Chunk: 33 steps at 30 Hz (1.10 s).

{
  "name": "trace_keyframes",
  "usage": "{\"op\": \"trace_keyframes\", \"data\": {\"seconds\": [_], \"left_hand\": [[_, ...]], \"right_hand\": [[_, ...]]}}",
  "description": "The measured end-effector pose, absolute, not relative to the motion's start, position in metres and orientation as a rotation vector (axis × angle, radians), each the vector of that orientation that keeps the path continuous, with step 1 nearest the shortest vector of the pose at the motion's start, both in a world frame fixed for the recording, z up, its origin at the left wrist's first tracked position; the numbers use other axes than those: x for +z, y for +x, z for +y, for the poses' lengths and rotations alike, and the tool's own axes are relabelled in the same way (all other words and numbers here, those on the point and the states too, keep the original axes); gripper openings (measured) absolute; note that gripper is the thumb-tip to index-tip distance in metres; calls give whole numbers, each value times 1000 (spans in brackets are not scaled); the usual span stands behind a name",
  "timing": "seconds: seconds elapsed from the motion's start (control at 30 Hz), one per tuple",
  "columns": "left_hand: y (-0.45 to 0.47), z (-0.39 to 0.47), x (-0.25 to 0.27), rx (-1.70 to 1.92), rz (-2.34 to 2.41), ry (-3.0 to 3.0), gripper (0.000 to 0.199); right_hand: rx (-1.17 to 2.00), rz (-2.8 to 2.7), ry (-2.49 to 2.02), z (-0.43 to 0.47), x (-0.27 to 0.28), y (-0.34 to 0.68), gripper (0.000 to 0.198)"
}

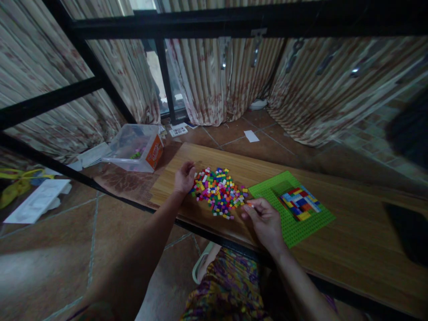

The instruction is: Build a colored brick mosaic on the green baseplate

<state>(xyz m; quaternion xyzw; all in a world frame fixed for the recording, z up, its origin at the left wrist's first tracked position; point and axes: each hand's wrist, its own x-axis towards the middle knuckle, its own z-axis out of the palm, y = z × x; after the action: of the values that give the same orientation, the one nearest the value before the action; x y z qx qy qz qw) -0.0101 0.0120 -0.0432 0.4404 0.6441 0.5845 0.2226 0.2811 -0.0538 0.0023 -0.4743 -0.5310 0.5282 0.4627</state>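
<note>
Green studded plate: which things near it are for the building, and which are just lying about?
Being used:
- green studded plate
- joined bricks on it
- loose brick pile
- small orange brick in the right hand

Seemingly just lying about:
- white paper
- white tray

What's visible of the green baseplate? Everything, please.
The green baseplate is a thin, studded, plastic-looking sheet lying flat and angled on the wooden tabletop. A patch of bricks in red, blue, yellow, white and other colours sits right of its middle. The right hand hides part of its near-left edge; contact is unclear. Loose bricks lie to its left.
</note>
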Motion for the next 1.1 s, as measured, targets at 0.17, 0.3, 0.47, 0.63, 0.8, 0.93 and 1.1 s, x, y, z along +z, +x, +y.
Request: {"op": "trace_keyframes", "data": {"seconds": [0.17, 0.3, 0.47, 0.63, 0.8, 0.93, 1.1], "left_hand": [[-10, 12, -45, 1611, 1774, 1220, 25], [-10, 12, -45, 1622, 1778, 1209, 24], [-9, 12, -44, 1631, 1774, 1203, 24], [-10, 13, -47, 1645, 1777, 1196, 24], [-10, 14, -49, 1654, 1774, 1179, 26], [-8, 14, -47, 1651, 1769, 1181, 23], [-8, 14, -47, 1644, 1785, 1186, 21]], "right_hand": [[1193, -1405, -1216, -40, 0, 275, 22], [1003, -1739, -1249, -19, 5, 267, 20], [813, -2061, -1264, -2, 8, 253, 31], [834, -2108, -1221, 2, 3, 248, 34], [805, -2069, -1228, 0, 7, 251, 34], [729, -2087, -1167, -10, 15, 248, 28], [608, -2275, -1021, -24, 18, 223, 24]]}}
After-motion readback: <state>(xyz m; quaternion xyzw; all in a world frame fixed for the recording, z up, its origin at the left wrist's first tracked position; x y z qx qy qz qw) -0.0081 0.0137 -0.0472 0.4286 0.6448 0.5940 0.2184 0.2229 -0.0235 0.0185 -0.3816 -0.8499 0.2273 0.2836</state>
